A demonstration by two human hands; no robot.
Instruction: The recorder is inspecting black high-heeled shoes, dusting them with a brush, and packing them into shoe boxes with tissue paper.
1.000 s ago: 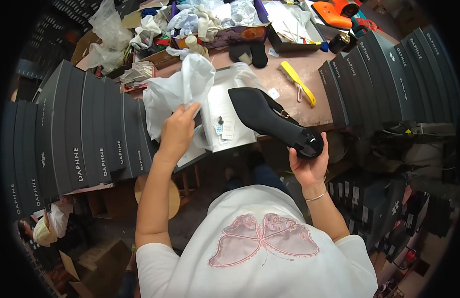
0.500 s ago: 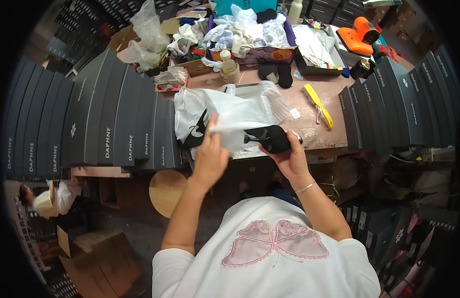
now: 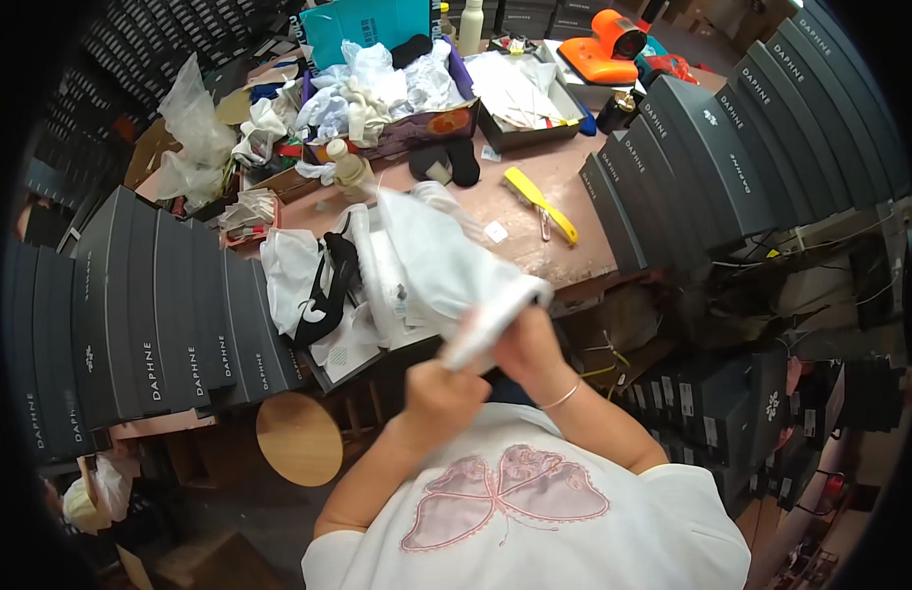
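- White cloth bag (image 3: 456, 270) sits in the middle of the frame, held up over the near edge of the brown table (image 3: 535, 211); it is soft, creased, pale, and bulges as if something fills it, though what is inside is hidden.
- Left hand (image 3: 446, 393), just below the bag's lower end, is curled into a closed grip around the bunched mouth of the fabric.
- Right hand (image 3: 530, 344), touching that same end from the right, has its fingers folded over the cloth; a thin bracelet rings the wrist.
- Judged from this, the wrapping looks nearly done: the bag is drawn over its load, and closing the mouth and setting it down appear to be left.
- Left of centre, a black high-heeled shoe (image 3: 328, 290) lies uncovered on white tissue paper (image 3: 289, 265) in an open shoe box (image 3: 353, 344), so that one seems yet to be dealt with.
- Right of the bag, a yellow brush (image 3: 540, 202) lies on the table.
- Dark grey shoe boxes (image 3: 151, 315) stand in rows at the left, and more of them (image 3: 731, 147) at the upper right.
- Upper centre holds a heap of crumpled white paper (image 3: 377, 84), with an orange tool (image 3: 608, 44) at the top right.
- Round wooden stool (image 3: 299, 438) stands lower left, below the table.
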